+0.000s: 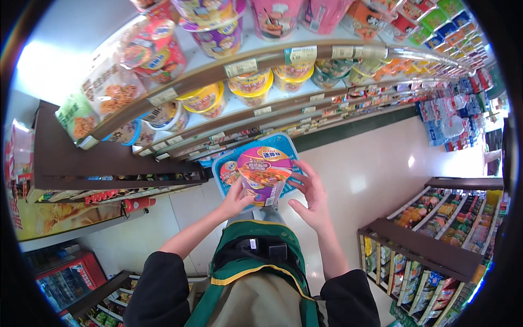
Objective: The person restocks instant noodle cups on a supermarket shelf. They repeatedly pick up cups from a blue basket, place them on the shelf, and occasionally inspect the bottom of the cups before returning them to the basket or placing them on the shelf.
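Note:
My left hand (237, 199) grips a purple instant noodle cup (264, 173) by its lower left side. The cup's lid, printed with a picture of noodles, faces up towards me. To the right of the cup, my right hand (312, 198) is spread, its fingers apart and the fingertips close to the rim; whether they touch it I cannot tell. Below the cup is a blue plastic shopping basket (282, 141). Inside the basket, at its left, lies a red noodle package (229, 171), partly hidden by the cup and my left hand.
Ahead curves a store shelf (261, 61) with price tags, holding yellow noodle bowls (250, 86) and purple noodle buckets (218, 36). Wrapped water bottles (445, 114) are stacked at the far right. A snack rack (425, 245) stands at right, a dark shelf unit (102, 151) at left.

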`<action>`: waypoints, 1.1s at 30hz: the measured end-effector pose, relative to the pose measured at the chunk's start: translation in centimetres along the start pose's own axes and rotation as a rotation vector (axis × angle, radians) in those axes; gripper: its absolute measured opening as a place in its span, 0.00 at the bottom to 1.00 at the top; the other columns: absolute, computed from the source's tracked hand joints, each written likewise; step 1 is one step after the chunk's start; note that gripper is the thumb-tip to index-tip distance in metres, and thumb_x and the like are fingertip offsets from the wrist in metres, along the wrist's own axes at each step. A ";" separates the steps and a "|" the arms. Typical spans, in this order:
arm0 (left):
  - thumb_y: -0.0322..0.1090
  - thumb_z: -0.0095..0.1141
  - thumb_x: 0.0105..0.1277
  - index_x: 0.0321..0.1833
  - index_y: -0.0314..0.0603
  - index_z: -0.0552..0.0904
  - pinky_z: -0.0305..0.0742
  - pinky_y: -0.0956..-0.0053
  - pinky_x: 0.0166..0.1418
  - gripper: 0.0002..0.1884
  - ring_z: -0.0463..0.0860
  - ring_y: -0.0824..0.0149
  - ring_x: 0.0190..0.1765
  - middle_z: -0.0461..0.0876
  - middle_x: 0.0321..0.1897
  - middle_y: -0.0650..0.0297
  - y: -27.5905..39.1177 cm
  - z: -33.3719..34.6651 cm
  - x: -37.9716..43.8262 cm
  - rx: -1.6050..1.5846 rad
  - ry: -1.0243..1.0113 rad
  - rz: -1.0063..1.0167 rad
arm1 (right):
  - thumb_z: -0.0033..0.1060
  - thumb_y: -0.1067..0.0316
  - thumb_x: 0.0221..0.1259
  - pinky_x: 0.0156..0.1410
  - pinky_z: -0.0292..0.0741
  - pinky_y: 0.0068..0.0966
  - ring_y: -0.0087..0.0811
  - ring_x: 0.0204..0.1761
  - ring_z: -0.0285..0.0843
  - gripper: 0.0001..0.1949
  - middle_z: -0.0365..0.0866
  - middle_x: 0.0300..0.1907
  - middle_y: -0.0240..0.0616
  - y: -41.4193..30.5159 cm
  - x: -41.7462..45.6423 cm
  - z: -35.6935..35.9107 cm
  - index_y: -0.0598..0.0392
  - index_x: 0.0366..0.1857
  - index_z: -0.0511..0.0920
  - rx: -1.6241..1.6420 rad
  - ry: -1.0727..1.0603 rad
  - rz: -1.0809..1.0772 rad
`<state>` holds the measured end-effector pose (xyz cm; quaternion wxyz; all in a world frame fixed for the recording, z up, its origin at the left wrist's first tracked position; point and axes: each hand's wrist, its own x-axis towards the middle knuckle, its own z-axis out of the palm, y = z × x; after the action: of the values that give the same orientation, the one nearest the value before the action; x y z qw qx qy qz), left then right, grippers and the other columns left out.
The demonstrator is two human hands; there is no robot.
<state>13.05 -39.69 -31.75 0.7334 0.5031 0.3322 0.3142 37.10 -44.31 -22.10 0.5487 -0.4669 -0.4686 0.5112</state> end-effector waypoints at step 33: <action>0.42 0.62 0.68 0.71 0.31 0.62 0.70 0.66 0.68 0.35 0.75 0.62 0.65 0.73 0.65 0.49 39.7 0.4 6.8 0.516 0.163 0.954 | 0.79 0.65 0.49 0.60 0.77 0.30 0.36 0.56 0.80 0.39 0.77 0.57 0.47 -26.4 18.9 11.8 0.64 0.63 0.62 -0.226 0.123 -0.928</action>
<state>12.27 -22.76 4.80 0.3342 0.7356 0.1892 0.5580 29.39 -26.10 6.21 0.6913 -0.2948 -0.6468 0.1295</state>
